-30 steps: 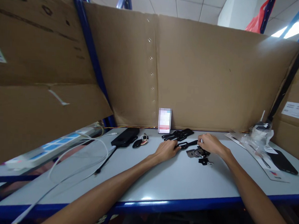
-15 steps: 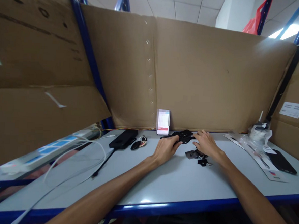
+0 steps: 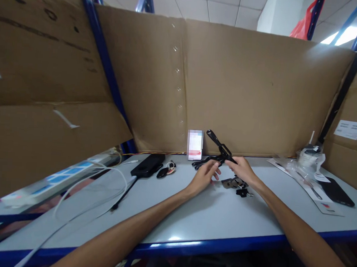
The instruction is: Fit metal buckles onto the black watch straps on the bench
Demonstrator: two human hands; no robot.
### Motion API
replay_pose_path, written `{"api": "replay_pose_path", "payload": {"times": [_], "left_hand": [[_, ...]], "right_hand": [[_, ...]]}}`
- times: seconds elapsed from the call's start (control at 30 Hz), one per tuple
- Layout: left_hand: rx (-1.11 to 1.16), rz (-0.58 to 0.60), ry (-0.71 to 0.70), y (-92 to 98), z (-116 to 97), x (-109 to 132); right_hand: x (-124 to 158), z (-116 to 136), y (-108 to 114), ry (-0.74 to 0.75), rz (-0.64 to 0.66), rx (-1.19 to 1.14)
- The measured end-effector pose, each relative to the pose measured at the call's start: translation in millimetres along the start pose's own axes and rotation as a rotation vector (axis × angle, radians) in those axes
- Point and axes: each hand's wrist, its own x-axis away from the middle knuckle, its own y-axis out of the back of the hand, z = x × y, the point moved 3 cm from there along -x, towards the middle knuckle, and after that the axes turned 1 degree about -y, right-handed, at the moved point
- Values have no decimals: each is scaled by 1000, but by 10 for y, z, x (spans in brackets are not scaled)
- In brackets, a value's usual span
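Note:
A long black bracket-like part [image 3: 216,140] with a rounded end and a slotted frame is raised and tilted above the table, its lower end pinched in my right hand [image 3: 243,170]. My left hand [image 3: 203,176] hovers just left of it, fingers apart and holding nothing that I can see. More black flat parts [image 3: 200,163] lie behind the left fingers, partly hidden. In front of my right hand are dark metal plates [image 3: 230,183] and a black star-shaped knob with a screw [image 3: 242,192].
Propped against the cardboard wall [image 3: 259,94] is a lit phone [image 3: 195,146]. To the left are a black power bank [image 3: 148,166], keys [image 3: 167,170], white cables [image 3: 103,169] and a power strip [image 3: 63,179]. A dark phone [image 3: 338,191] and plastic packaging [image 3: 307,177] lie right.
My right hand has taken up one black bracket-like part from the pile and tilted it upright. My left hand has let go of the black parts and drawn slightly nearer, fingers spreading.

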Motion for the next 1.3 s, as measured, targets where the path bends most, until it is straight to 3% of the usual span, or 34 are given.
{"api": "replay_pose_path", "payload": {"times": [0.1, 0.23, 0.33, 0.43, 0.5, 0.6, 0.67, 0.77, 0.93, 1.1, 1.3], "left_hand": [[11, 39, -46, -108, -10, 27], [28, -85, -25, -71, 98, -17], [0, -127, 35, -16, 203, -53], [126, -144, 145, 7, 225, -42], [259, -136, 250, 3, 200, -13], [393, -86, 377, 3, 156, 31], [442, -57, 419, 17, 150, 49], [452, 2, 468, 16, 177, 71], [322, 42, 460, -37, 189, 104], [239, 66, 412, -72, 185, 118], [240, 83, 424, -70, 244, 102]], "right_hand": [[67, 29, -165, -67, 84, -181], [212, 140, -389, -157, 208, -378], [264, 182, -467, -170, 381, -351], [234, 148, -378, -144, 541, -196], [169, 92, -189, -116, 475, -39], [77, 20, 207, -52, 178, 339], [59, -19, 408, -31, 94, 619], [85, -78, 493, -50, 227, 762], [188, -26, 334, -134, 385, 779], [169, -6, 223, -155, 377, 795], [12, -362, 208, -227, 374, 534]]}}
